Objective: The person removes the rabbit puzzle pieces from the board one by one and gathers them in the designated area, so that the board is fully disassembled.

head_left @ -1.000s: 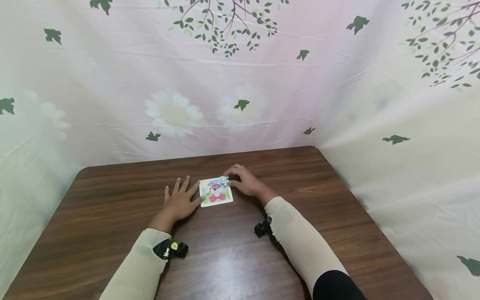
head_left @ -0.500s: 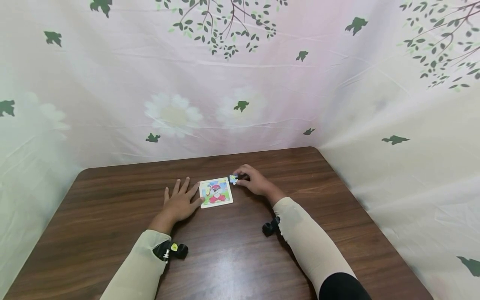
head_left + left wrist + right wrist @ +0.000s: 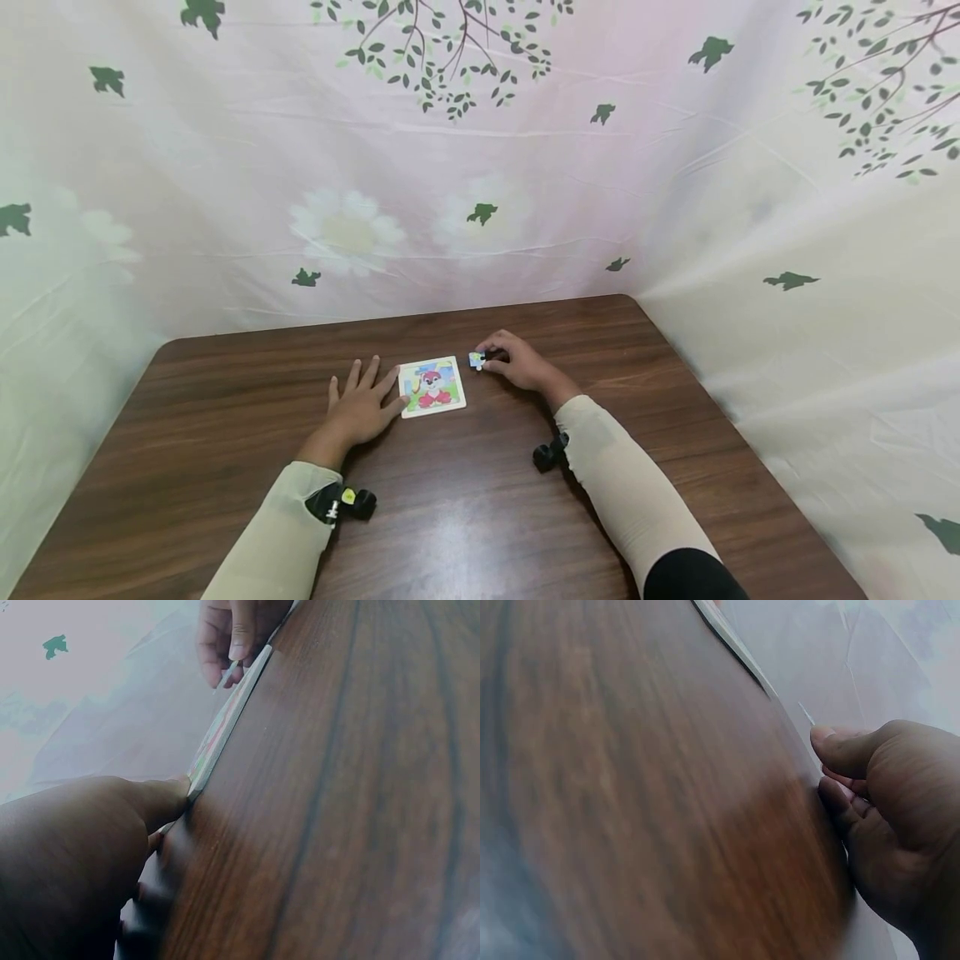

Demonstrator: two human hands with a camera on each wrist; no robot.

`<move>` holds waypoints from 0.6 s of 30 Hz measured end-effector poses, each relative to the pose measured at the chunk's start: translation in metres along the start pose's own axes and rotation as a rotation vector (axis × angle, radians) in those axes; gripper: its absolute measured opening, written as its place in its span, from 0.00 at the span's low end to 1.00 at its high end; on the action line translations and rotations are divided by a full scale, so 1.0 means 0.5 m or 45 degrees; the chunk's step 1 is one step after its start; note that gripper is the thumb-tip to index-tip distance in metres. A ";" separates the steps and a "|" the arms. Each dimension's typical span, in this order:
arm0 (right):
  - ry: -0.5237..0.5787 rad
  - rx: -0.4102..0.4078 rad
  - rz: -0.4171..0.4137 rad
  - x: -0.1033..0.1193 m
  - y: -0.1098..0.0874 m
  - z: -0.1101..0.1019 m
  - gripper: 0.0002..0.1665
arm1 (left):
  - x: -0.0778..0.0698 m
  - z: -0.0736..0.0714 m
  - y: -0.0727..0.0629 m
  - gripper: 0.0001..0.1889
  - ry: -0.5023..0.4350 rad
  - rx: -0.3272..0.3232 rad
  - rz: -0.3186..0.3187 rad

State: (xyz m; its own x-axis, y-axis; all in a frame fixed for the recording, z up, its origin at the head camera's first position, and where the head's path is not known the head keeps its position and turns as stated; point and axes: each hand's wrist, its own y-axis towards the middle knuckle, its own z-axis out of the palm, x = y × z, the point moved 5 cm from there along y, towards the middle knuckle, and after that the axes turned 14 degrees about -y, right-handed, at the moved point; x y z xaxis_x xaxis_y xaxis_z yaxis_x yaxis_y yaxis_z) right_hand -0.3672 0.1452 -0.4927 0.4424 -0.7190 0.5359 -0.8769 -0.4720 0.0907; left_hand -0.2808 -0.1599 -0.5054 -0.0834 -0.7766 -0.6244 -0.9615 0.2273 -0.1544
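A small square jigsaw puzzle with a white border and a pink cartoon animal lies flat on the table. My left hand rests beside it with fingers spread, thumb and index tip at its left edge. In the left wrist view the thumb meets the board's near corner. Just right of the board, my right hand pinches a small blue puzzle piece between thumb and fingers. Edge-on in the right wrist view, the piece shows as a thin sliver beyond the thumb tip.
The brown wood-grain table has rounded far corners. A pale cloth printed with leaves, birds and flowers hangs behind it and along both sides. A black camera sits on each wrist, over light sleeves.
My right hand has drawn the puzzle piece away from the board's upper right corner, out to the right over the table. My left hand has stayed in place.
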 end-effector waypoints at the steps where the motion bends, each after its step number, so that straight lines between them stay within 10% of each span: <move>1: -0.001 0.003 0.005 0.000 0.001 0.000 0.15 | -0.001 -0.001 -0.001 0.44 -0.005 0.001 -0.002; 18: -0.039 -0.026 0.027 0.007 0.005 0.008 0.16 | -0.004 0.000 0.000 0.41 0.012 0.004 -0.013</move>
State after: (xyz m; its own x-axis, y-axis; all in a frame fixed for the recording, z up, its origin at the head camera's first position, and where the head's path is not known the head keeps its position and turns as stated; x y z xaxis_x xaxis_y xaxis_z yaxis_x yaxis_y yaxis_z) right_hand -0.3668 0.1394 -0.4940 0.4288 -0.7442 0.5121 -0.8897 -0.4462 0.0966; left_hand -0.2807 -0.1584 -0.5042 -0.0761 -0.7842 -0.6159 -0.9615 0.2213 -0.1629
